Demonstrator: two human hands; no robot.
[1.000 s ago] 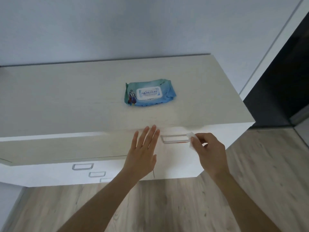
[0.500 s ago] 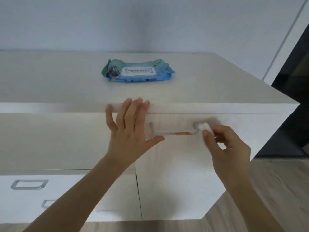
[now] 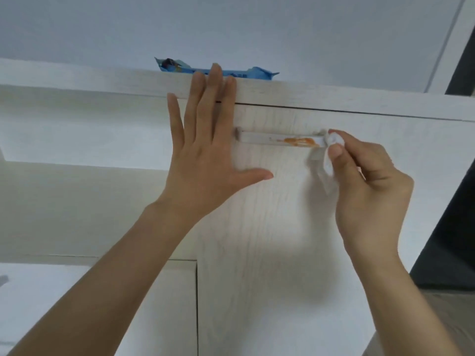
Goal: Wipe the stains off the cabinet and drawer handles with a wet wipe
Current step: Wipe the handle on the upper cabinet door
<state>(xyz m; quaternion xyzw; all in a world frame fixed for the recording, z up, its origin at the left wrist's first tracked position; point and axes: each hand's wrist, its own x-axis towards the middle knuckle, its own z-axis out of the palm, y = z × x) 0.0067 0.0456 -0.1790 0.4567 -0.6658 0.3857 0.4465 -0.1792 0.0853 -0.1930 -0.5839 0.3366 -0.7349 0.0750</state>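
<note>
Partly hidden: wipes pack (image 3: 246, 72) behind left hand (image 3: 205, 150)

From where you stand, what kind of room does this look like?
Probably a room in a home, though which room is unclear: a pale wood-grain cabinet with a bar handle against a plain grey wall, a blue pack of wet wipes on top.

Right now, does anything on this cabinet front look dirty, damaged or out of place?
Yes: an orange smear sits on the right half of the handle, beside the wipe pinched in the right hand. Nothing else looks odd.
</note>
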